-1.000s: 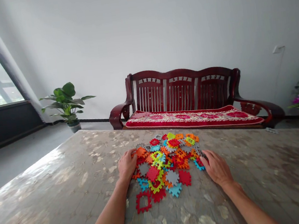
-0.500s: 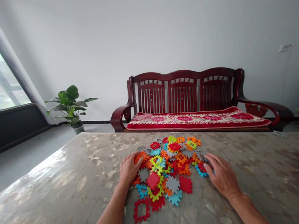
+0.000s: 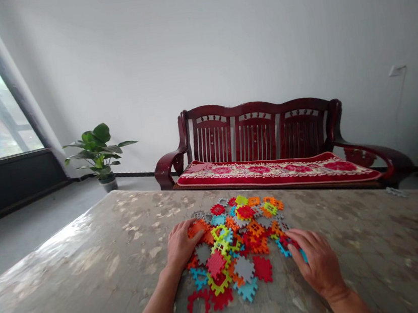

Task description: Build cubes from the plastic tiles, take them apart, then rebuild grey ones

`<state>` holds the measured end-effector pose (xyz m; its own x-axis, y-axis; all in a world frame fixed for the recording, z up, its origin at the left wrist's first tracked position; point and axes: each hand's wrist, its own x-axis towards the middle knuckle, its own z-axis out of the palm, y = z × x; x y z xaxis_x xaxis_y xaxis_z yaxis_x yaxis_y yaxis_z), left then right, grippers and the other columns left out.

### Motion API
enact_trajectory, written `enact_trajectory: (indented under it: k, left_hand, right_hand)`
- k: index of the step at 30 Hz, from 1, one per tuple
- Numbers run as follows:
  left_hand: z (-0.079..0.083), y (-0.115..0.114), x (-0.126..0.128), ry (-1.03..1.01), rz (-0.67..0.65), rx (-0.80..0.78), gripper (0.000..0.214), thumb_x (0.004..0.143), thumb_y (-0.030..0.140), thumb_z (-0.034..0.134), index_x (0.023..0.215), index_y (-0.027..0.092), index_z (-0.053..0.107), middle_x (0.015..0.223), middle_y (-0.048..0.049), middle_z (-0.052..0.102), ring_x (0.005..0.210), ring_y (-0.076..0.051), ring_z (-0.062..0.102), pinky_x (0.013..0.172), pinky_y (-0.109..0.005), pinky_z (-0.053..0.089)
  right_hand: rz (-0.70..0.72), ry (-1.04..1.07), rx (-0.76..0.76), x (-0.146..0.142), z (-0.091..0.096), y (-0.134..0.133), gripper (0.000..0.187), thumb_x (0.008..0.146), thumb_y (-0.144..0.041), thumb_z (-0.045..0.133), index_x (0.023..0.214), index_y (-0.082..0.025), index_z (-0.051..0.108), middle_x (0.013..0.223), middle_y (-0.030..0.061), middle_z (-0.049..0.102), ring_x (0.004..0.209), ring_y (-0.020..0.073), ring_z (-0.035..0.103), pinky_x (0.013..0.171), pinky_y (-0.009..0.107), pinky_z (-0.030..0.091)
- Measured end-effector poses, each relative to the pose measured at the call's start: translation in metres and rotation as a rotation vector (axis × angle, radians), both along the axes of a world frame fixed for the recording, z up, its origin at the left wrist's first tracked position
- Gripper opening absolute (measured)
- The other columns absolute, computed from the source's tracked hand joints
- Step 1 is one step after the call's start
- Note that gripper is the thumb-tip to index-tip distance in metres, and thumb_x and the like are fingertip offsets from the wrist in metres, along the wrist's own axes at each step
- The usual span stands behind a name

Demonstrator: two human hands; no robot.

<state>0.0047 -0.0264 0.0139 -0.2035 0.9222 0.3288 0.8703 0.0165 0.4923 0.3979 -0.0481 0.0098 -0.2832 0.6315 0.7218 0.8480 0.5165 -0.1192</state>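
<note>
A loose heap of flat, toothed plastic puzzle tiles in several colours lies on the table between my hands. My left hand (image 3: 181, 246) rests at the heap's left side, its thumb and fingers apart and touching an orange tile (image 3: 199, 227). At the right edge, my right hand (image 3: 320, 263) reaches over a blue tile (image 3: 283, 248) and a red one, with thumb and fingers apart. More blue shows between that thumb and the fingers. Nearest me lie a red frame tile (image 3: 198, 308), a blue tile (image 3: 247, 290) and a grey tile (image 3: 244, 269).
A patterned cover lies over the table (image 3: 93, 272). Behind it stands a dark red wooden bench (image 3: 255, 133) with a red floral cushion (image 3: 271, 169). A potted plant (image 3: 101, 149) is at the left, and a small grey piece (image 3: 397, 192) lies at the far right.
My right hand has shifted slightly inward over the tiles at the right edge, and blue now shows under it. My left hand stays at the orange tile. The view has tilted up slightly.
</note>
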Motion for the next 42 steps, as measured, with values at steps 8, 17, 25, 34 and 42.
enact_trajectory:
  k: [8,17,25,34,42]
  left_hand:
    - [0.002,-0.004,0.002,0.015,0.004,0.085,0.039,0.079,0.041,0.066,0.117,0.029,0.065,0.111,-0.0028,0.069,0.107,-0.024,0.06,0.098,-0.038,0.043]
    - [-0.002,-0.005,0.002,-0.171,0.101,0.222,0.028,0.083,0.034,0.057,0.108,0.027,0.067,0.104,-0.0017,0.068,0.092,-0.018,0.065,0.082,-0.03,0.05]
    - [0.006,-0.007,0.012,-0.472,0.157,0.431,0.031,0.08,0.044,0.057,0.097,0.02,0.069,0.091,-0.0046,0.068,0.082,-0.019,0.064,0.08,-0.032,0.052]
    - [0.02,-0.014,0.048,-0.667,-0.042,0.211,0.034,0.079,0.042,0.057,0.1,0.017,0.069,0.09,-0.0057,0.072,0.081,-0.019,0.065,0.078,-0.031,0.052]
    - [0.031,-0.025,0.061,-0.39,-0.255,-0.066,0.029,0.073,0.024,0.06,0.099,0.02,0.073,0.106,-0.0063,0.073,0.101,-0.021,0.066,0.094,-0.031,0.047]
  right_hand:
    - [0.192,-0.071,-0.275,-0.046,0.011,-0.031,0.035,0.091,-0.039,0.055,0.123,-0.026,0.061,0.118,0.007,0.066,0.108,0.0222,0.062,0.094,0.036,0.049]
    - [0.069,-0.102,-0.641,-0.074,0.016,-0.051,0.069,0.069,-0.045,0.075,0.133,-0.027,0.058,0.131,0.0081,0.06,0.12,0.0328,0.053,0.101,0.046,0.042]
    - [0.022,-0.024,-0.645,-0.094,0.011,-0.049,0.055,0.077,-0.028,0.064,0.132,-0.022,0.059,0.123,0.0085,0.065,0.119,0.0307,0.054,0.104,0.044,0.041]
    - [0.004,0.111,-0.553,-0.094,0.005,-0.042,0.052,0.075,-0.02,0.057,0.127,-0.021,0.062,0.123,0.008,0.065,0.121,0.0277,0.055,0.108,0.04,0.039]
    - [0.105,0.314,-0.691,-0.109,0.012,-0.036,0.055,0.073,-0.023,0.059,0.128,-0.018,0.059,0.126,0.0098,0.061,0.122,0.0248,0.054,0.106,0.036,0.042]
